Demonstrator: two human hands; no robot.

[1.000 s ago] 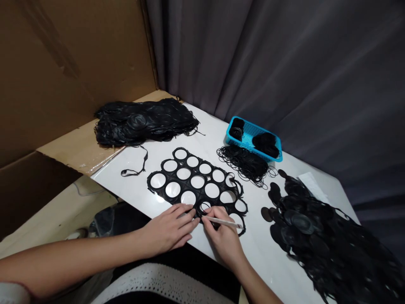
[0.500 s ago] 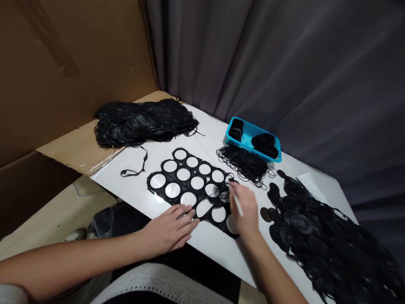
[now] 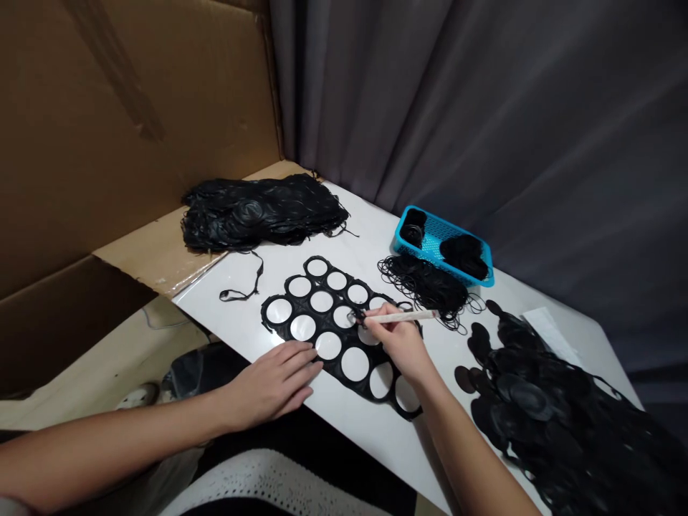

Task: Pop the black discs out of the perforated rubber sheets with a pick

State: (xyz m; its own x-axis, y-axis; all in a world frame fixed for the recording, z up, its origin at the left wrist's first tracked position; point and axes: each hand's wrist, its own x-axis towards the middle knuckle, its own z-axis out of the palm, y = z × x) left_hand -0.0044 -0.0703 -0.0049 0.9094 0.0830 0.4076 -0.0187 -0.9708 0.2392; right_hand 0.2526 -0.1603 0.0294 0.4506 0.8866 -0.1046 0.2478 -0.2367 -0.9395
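Observation:
A black rubber-like sheet (image 3: 336,332) with rows of round holes lies flat on the white table. My left hand (image 3: 279,380) rests at its near edge with fingers stretched out flat, holding nothing. Over the sheet's right half, my right hand (image 3: 400,340) pinches a slim white pen-like tool (image 3: 405,316), which lies nearly level and points left. A small tangle of thin black material (image 3: 355,315) is at the fingertips, above a hole; whether it hangs on the tool's tip I cannot tell. My right hand covers some of the holes.
A thick stack of black sheets (image 3: 263,213) stands at the back left, near a loose black strip (image 3: 244,292). Thin black rings (image 3: 424,285) lie before a blue basket (image 3: 443,233) holding black pieces. Black discs (image 3: 542,408) are heaped right, beside white paper (image 3: 551,333).
My right hand has moved left across the sheet, and the tool has turned from steep to nearly level. My left hand has slid slightly left. The whole view has shifted a little.

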